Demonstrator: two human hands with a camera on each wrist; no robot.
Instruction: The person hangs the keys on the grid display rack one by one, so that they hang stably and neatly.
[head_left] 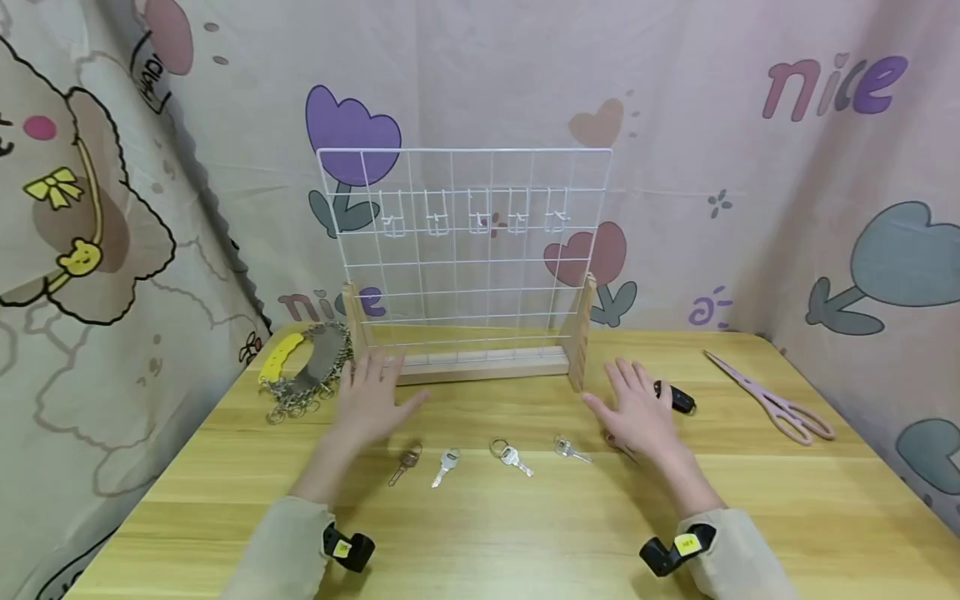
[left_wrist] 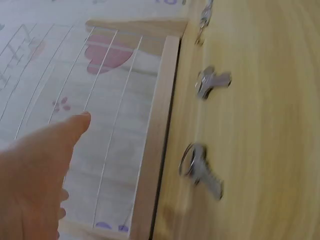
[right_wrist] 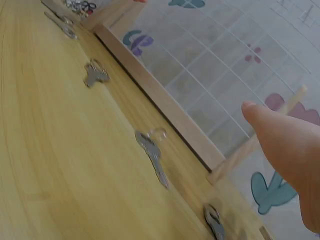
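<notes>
My left hand (head_left: 371,404), fingers spread, is near the left end of a white wire grid rack (head_left: 465,263) with a wooden base (head_left: 483,367). Fingers apart, my right hand (head_left: 641,412) is at the rack's right end, partly covering another key (head_left: 621,446) and a black car key fob (head_left: 681,401). Neither hand holds anything; whether they touch the table I cannot tell. Between them lie a brownish key (head_left: 406,464) and silver keys (head_left: 446,467), several with rings. The left wrist view shows one ringed key (left_wrist: 202,170); the right wrist view, another (right_wrist: 152,155).
Several white hooks (head_left: 477,222) hang in a row on the grid. Left of the rack lies a grey and yellow curved item (head_left: 326,358) with metal chains and rings. Pink scissors (head_left: 783,410) lie at the right. A printed curtain (head_left: 480,67) surrounds the wooden table (head_left: 487,533).
</notes>
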